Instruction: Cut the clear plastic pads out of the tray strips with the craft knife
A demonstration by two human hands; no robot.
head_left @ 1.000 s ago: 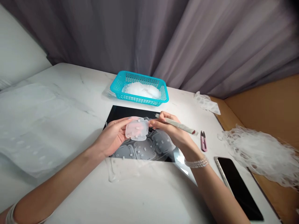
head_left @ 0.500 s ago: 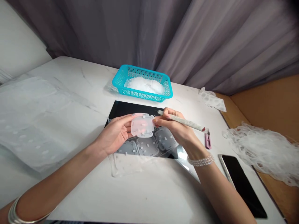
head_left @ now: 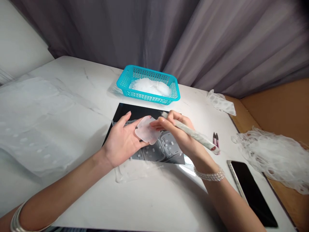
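Note:
A translucent, rounded-square silicone pad (head_left: pixel 145 130) lies across the fingers of my left hand (head_left: pixel 122 138), which is palm up with its thumb and fingers spread. My right hand (head_left: pixel 180 127) grips a thick pen-shaped tool (head_left: pixel 195 135) with a pale wrapped handle; its tip points up and left over the dark mat. Fingers of this same hand touch the pad's right side. Below both hands, a clear sheet of similar studded pads (head_left: pixel 169 143) rests on a black mat (head_left: pixel 124 111) and overhangs its front edge.
Behind the mat stands a turquoise basket (head_left: pixel 148 96) holding white translucent pieces. To the right are small pink-handled snips (head_left: pixel 215 140), a phone (head_left: pixel 252 190), a crumpled scrap (head_left: pixel 220 102) and a heap of cut-out sheets (head_left: pixel 277 158). More clear sheets (head_left: pixel 31 119) lie at left.
The pad has turned over and tilted, its studded face no longer toward me. My left thumb has lifted off it and the fingers have spread. The right fingers have moved onto the pad.

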